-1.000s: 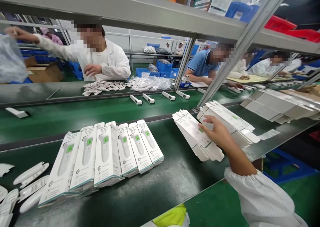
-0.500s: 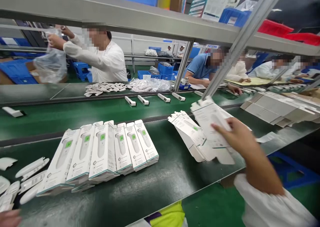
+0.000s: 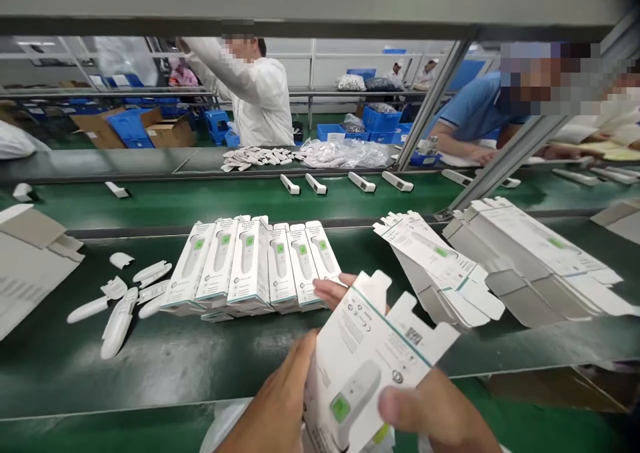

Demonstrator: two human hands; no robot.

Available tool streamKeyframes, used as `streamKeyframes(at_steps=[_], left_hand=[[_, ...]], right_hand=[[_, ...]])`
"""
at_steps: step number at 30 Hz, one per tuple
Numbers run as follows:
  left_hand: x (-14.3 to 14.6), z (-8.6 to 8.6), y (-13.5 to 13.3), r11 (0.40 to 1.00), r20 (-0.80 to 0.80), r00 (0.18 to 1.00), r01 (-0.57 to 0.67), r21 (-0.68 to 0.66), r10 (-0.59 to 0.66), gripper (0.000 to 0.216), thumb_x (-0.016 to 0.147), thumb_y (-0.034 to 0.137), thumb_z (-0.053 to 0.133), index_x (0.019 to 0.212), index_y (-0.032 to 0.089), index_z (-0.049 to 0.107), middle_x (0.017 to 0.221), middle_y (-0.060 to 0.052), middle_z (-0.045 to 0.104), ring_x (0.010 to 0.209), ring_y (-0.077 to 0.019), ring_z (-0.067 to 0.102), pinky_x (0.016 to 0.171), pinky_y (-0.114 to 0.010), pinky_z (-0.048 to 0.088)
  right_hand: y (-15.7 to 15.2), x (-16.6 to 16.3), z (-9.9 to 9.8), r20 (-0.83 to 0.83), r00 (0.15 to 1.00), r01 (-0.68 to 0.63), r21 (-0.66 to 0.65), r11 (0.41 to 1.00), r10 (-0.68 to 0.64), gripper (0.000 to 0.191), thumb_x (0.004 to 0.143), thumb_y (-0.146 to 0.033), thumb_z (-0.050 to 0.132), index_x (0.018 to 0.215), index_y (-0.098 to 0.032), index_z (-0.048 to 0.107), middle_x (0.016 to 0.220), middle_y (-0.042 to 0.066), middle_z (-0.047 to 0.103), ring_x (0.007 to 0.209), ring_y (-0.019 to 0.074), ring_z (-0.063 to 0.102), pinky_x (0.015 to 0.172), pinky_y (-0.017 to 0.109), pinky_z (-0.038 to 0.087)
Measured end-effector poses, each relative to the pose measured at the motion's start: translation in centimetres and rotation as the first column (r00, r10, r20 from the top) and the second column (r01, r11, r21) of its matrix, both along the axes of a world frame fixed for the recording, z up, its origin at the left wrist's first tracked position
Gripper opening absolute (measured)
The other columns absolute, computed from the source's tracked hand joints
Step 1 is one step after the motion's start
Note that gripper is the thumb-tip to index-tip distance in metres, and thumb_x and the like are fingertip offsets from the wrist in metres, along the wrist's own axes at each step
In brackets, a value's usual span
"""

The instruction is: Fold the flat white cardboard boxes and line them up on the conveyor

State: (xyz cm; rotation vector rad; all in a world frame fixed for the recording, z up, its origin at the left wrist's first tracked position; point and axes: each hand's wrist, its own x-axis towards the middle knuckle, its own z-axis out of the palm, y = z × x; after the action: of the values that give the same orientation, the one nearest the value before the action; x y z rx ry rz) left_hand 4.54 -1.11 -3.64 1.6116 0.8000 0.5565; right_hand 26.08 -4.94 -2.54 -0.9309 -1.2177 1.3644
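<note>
Head view: both hands grip a flat, unfolded white cardboard thermometer carton [image 3: 380,366], held up above the dark green conveyor belt [image 3: 150,373]. Its printed face shows a white thermometer with a green screen, teal edge lines, a small QR code and tabbed flaps. The left hand [image 3: 273,406] clasps its lower left edge; the right hand [image 3: 430,413] presses a thumb on its front. Just ahead lies a row of closed white thermometer boxes [image 3: 250,266], with flat white cartons [image 3: 435,273] stacked to the right and white plastic thermometers [image 3: 117,323] to the left.
</note>
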Motion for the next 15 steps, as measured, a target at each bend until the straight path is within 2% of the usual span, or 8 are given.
streamKeyframes(at_steps=[1,3,6,8,11,13,15], left_hand=[[-0.7,-0.2,0.1,0.999,-0.033,0.999,0.040,-0.014,-0.040,0.105,0.063,0.043,0.103,0.159,0.034,0.062,0.146,-0.016,0.074,0.127,-0.0471,0.076,0.099,-0.052,0.069],[-1.7,-0.3,0.1,0.999,-0.067,0.997,0.040,-0.036,-0.042,0.106,0.064,0.042,0.103,0.161,0.034,0.060,0.153,-0.016,0.070,0.134,-0.0475,0.072,0.104,-0.052,0.067],[-2.2,-0.4,-0.2,0.997,-0.059,0.996,-0.065,-0.033,0.063,0.112,0.066,0.045,0.102,0.166,0.035,0.053,0.167,-0.015,0.059,0.148,-0.0497,0.062,0.112,-0.056,0.063],[-2.4,-0.6,-0.4,0.993,-0.096,0.988,-0.120,-0.012,0.118,0.110,0.066,0.046,0.102,0.165,0.035,0.054,0.165,-0.016,0.061,0.145,-0.0507,0.063,0.109,-0.058,0.063],[-2.6,-0.7,-0.6,0.985,-0.189,0.966,-0.174,0.022,0.175,0.111,0.062,0.043,0.104,0.161,0.031,0.058,0.152,-0.018,0.070,0.133,-0.0512,0.071,0.100,-0.058,0.067],[-2.5,-0.5,-0.4,0.987,-0.187,0.971,-0.157,-0.034,0.148,0.115,0.057,0.046,0.107,0.160,0.030,0.058,0.149,-0.019,0.071,0.130,-0.0503,0.072,0.096,-0.055,0.068],[-2.2,-0.4,-0.1,0.987,-0.141,0.984,-0.124,-0.105,0.108,0.117,0.055,0.052,0.108,0.159,0.031,0.058,0.151,-0.017,0.070,0.132,-0.0481,0.072,0.097,-0.051,0.068]], right_hand=[[0.9,0.0,0.2,-0.119,0.990,-0.070,0.025,0.997,0.073,0.115,0.067,-0.057,0.106,0.165,-0.035,0.049,0.159,0.017,0.063,0.149,0.0443,0.060,0.126,0.067,0.044],[2.3,-0.7,0.2,-0.250,0.962,-0.092,0.075,0.993,0.108,0.120,0.058,-0.043,0.113,0.161,-0.032,0.051,0.154,0.016,0.063,0.145,0.0418,0.062,0.125,0.064,0.046],[3.1,-2.7,-0.2,-0.316,0.948,0.053,0.080,0.995,-0.025,0.097,0.061,-0.032,0.111,0.145,-0.028,0.062,0.135,0.013,0.069,0.132,0.0368,0.068,0.121,0.060,0.051],[3.3,-3.7,-0.3,-0.360,0.930,0.098,0.045,0.994,-0.075,0.100,0.059,-0.033,0.113,0.145,-0.029,0.062,0.137,0.012,0.070,0.135,0.0366,0.067,0.124,0.059,0.049],[3.3,-3.9,0.0,-0.345,0.939,-0.004,0.013,1.000,0.008,0.114,0.050,-0.030,0.117,0.150,-0.030,0.062,0.156,0.014,0.063,0.148,0.0400,0.060,0.128,0.059,0.046],[3.2,-3.6,0.3,-0.295,0.955,-0.038,0.016,0.999,0.041,0.105,0.053,-0.028,0.115,0.146,-0.028,0.066,0.155,0.015,0.065,0.147,0.0397,0.061,0.125,0.058,0.049],[3.0,-3.6,0.6,-0.266,0.964,0.032,0.021,0.999,-0.026,0.092,0.058,-0.029,0.112,0.140,-0.027,0.069,0.142,0.013,0.071,0.139,0.0372,0.066,0.121,0.055,0.053]])
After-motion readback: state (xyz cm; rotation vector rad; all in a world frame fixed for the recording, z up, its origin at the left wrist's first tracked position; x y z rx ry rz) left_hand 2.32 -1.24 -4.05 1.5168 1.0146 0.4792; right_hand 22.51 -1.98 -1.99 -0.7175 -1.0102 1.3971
